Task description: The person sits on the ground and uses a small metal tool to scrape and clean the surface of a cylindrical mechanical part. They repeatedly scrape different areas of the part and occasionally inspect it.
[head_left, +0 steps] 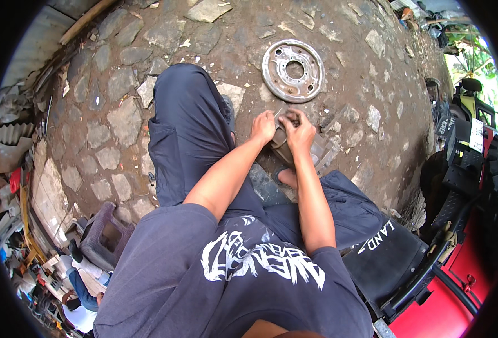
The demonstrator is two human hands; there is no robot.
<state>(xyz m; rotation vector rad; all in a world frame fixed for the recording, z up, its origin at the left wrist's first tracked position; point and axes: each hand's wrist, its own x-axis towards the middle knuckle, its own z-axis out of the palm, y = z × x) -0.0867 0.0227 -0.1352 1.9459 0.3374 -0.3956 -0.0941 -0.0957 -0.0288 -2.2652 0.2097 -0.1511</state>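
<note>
Metal part (282,149) is on the ground (237,59), just on the wearer's side of the round plate (268,76), between the wearer's feet. Long axis hard to call, both hands cover its near-plate end; visible body angles away from the plate, toward the wearer and right. Straight ridged edges show past the right wrist, slanting up toward the plate's right side. Left hand (264,127): fingers curled and bunched at the part's left. Right hand (298,129): fingers bent in, thumb and index narrow; can't tell if either grips anything, detail too small. Part is dull grey-brown metal, blocky, dirty-looking. Plate lies flat, so no long axis: scuffed grey metal disc, raised rim, round centre hole, rust-brown patches. Ground is packed brown dirt with rough, flat-topped stones (125,121) set in, left of the plate.
</note>
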